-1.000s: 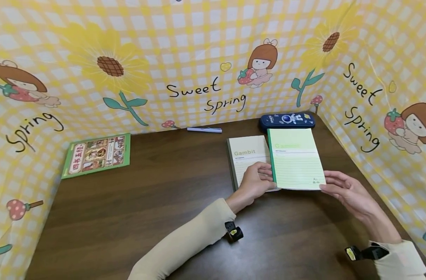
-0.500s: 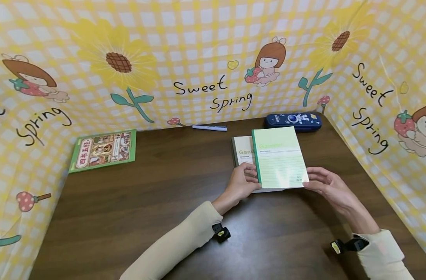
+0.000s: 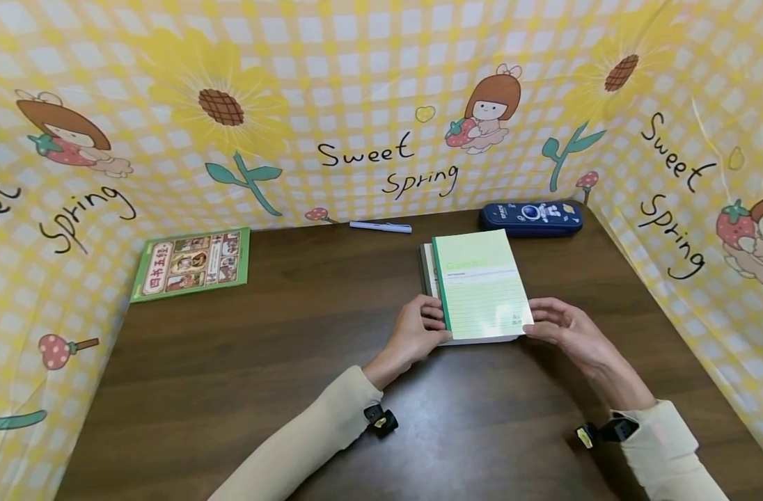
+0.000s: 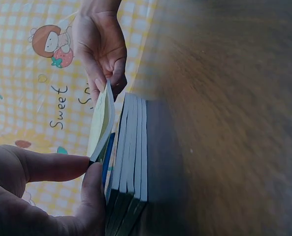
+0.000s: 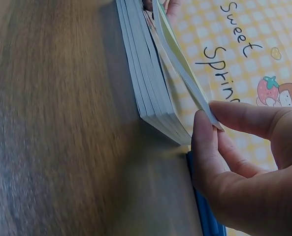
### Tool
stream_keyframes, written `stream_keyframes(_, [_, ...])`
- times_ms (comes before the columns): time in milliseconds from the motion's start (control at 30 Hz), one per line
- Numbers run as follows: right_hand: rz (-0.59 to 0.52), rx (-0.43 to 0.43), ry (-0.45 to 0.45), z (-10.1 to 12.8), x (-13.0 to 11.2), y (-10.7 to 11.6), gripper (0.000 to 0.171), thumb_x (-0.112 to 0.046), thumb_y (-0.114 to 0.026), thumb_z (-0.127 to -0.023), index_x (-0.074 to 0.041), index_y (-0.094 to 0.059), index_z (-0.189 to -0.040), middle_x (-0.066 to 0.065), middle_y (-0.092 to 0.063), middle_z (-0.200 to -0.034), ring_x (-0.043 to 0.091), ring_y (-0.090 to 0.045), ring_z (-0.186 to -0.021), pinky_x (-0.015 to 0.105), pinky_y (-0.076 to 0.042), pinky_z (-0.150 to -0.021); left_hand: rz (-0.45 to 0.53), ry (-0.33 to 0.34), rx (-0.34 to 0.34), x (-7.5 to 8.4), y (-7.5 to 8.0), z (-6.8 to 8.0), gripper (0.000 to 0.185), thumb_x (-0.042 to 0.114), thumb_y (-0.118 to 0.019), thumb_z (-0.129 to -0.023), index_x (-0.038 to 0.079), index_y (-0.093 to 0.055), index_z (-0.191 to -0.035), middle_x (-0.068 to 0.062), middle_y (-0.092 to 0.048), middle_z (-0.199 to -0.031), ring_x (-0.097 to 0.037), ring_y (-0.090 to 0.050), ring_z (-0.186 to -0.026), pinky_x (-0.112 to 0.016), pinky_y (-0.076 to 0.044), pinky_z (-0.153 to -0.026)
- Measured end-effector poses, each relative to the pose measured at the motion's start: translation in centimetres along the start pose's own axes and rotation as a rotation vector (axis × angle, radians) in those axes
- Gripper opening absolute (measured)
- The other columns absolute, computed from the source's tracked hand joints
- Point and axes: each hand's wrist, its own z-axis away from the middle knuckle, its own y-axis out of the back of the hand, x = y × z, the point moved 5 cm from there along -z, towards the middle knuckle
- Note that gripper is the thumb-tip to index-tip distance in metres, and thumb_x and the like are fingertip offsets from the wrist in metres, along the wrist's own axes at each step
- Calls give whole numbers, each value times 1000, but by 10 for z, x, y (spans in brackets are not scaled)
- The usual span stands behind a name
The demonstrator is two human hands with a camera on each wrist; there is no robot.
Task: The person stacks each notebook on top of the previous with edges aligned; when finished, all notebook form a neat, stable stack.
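Note:
A pale green notebook (image 3: 482, 289) with a dark green spine is held by both hands just above a stack of notebooks (image 4: 132, 147). My left hand (image 3: 413, 327) pinches its spine-side lower corner between thumb and fingers. At the opposite lower corner, my right hand (image 3: 566, 330) pinches the notebook's edge. Both wrist views show a gap between the held notebook and the stack (image 5: 148, 73), whose several spines and page edges line up. In the head view the green notebook covers most of the stack, leaving a strip at the left and front.
A blue pencil case (image 3: 532, 219) lies at the back right of the brown table (image 3: 262, 390). Left of it, a light purple pen (image 3: 380, 227) lies along the back edge. A green-bordered picture book (image 3: 193, 263) lies at the far left. Checked yellow cloth (image 3: 356, 69) hangs around the table.
Both hands have carried the green notebook leftward, from beside the stack to over it, so the cream Gambit cover beneath is now mostly hidden. The head view has shifted slightly.

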Motion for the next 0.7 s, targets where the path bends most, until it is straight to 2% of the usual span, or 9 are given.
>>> stream_keyframes(233, [-3,-22,17,-6,0,-10,54,-10,-71,-98,5,-46,-143,-13,-70,-106,4,-68,-92,26,-58,-82,-16,-3,20,-5,9,2,53,-7,-79,-80,-4,-60,-129,-21,-68,-118,-30,-72,-100,-33,-62,-84])
stream_keyframes(700, [46,-5,-12,-12,1,-16,59,-14,-74,-97,6,-47,-145,-8,-70,-107,5,-67,-90,27,-57,-81,-39,11,23,-10,16,0,54,-5,-81,-80,-5,-61,-130,-21,-69,-118,-28,-73,-98,-32,-62,-82])
